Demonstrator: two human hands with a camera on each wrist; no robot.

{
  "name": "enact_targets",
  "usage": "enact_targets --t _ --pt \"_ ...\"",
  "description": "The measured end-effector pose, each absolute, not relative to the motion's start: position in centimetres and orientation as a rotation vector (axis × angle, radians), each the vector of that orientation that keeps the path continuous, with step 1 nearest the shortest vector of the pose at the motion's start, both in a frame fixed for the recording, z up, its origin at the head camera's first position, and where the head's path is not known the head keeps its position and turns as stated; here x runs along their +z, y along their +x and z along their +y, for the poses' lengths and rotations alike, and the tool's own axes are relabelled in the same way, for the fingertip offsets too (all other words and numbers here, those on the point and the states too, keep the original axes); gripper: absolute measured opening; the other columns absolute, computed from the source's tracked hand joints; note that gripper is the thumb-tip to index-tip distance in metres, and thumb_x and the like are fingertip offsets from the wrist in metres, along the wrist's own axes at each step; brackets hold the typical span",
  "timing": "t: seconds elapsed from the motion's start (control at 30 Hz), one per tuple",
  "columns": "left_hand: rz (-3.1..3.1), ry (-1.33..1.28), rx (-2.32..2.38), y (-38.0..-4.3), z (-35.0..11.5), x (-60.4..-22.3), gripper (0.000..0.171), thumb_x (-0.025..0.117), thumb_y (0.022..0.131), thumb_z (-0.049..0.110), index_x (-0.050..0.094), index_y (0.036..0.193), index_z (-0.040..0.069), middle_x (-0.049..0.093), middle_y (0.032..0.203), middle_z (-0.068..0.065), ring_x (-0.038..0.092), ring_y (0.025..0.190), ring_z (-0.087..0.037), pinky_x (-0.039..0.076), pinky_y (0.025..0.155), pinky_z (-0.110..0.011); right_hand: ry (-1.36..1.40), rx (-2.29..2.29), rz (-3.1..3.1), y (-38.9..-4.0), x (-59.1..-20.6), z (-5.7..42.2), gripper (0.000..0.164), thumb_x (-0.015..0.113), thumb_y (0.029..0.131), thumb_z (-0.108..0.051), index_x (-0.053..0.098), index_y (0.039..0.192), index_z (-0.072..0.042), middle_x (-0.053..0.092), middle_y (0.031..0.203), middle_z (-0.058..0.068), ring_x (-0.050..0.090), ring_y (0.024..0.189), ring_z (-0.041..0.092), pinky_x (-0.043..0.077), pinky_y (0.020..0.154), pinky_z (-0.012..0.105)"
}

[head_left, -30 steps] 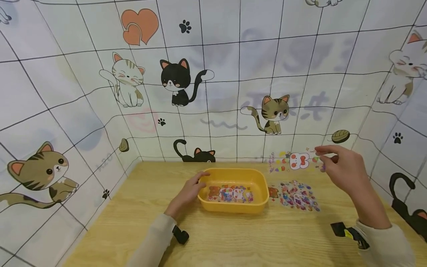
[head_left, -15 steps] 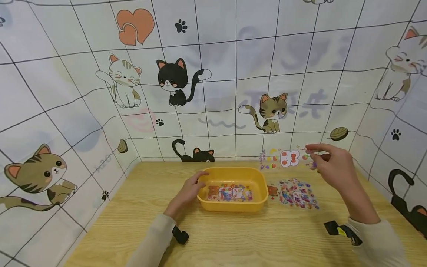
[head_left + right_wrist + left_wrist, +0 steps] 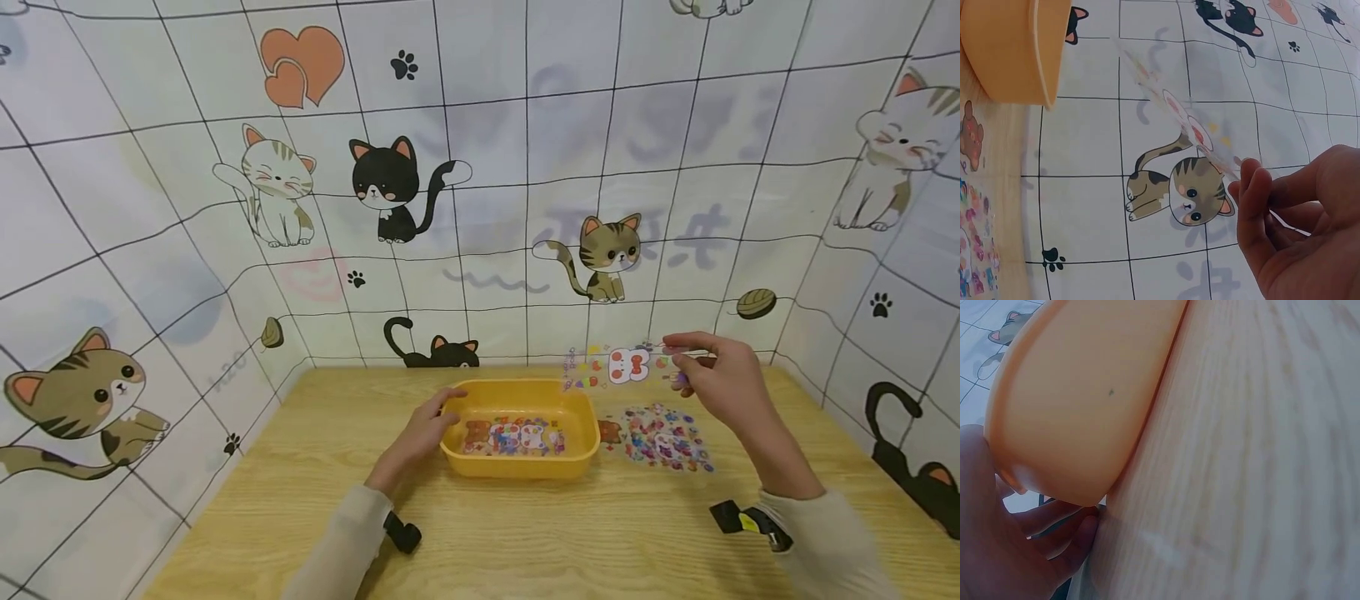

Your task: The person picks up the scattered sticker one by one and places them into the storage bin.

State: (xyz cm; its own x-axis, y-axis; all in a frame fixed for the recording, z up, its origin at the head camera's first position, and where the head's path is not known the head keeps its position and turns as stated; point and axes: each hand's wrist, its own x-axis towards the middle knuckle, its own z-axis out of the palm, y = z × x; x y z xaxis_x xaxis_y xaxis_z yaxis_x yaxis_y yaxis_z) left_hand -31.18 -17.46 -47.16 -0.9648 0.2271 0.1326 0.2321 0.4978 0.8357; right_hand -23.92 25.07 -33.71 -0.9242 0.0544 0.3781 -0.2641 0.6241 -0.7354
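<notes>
My right hand [image 3: 723, 375] pinches the right edge of a clear sticker sheet [image 3: 628, 365] printed with a white bunny and small fruits. The sheet hangs in the air above the table, its left end overlapping the back right corner of the yellow plastic basket [image 3: 517, 468] in the head view. Seen from the right wrist, the sticker sheet [image 3: 1188, 119] is nearly edge-on, between thumb and fingertips. At the basket's left end, my left hand [image 3: 423, 433] grips the rim. The left wrist view has the hand [image 3: 1029, 544] curled round the basket's end wall [image 3: 1079, 406].
Inside the basket lie colourful stickers [image 3: 513, 437] with bears. More sticker sheets [image 3: 667, 439] lie flat on the wooden table [image 3: 525, 533], just right of the basket. A cat-printed cloth [image 3: 495, 208] stands behind and along both sides.
My right hand has moved left with the sticker sheet, bringing it from right of the basket to over its back right corner. The left hand keeps its hold on the basket rim.
</notes>
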Motion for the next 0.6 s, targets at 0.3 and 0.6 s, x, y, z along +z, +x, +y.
enact_targets --t 0.3,0.6 --pt "-2.708 -0.419 -1.522 -31.2 -17.7 -47.2 0.044 0.053 0.100 0.013 0.058 0.144 0.017 0.048 0.159 -0.010 0.038 0.152 -0.035 0.034 0.123 -0.057 0.172 1.352 -2.432 -24.7 -34.5 23.5 0.035 0.053 0.107 -0.014 0.063 0.137 0.001 0.067 0.124 0.031 0.068 0.063 0.004 0.056 0.056 0.023" --pt "-2.731 -0.425 -1.491 -31.2 -17.5 -47.1 0.045 0.052 0.100 0.013 0.057 0.144 0.018 0.046 0.161 -0.011 0.039 0.152 -0.036 0.035 0.122 -0.057 0.204 1.466 -2.408 -25.0 -34.9 22.1 0.034 0.055 0.106 -0.012 0.064 0.136 0.000 0.064 0.129 0.028 0.071 0.065 0.008 0.059 0.060 0.023"
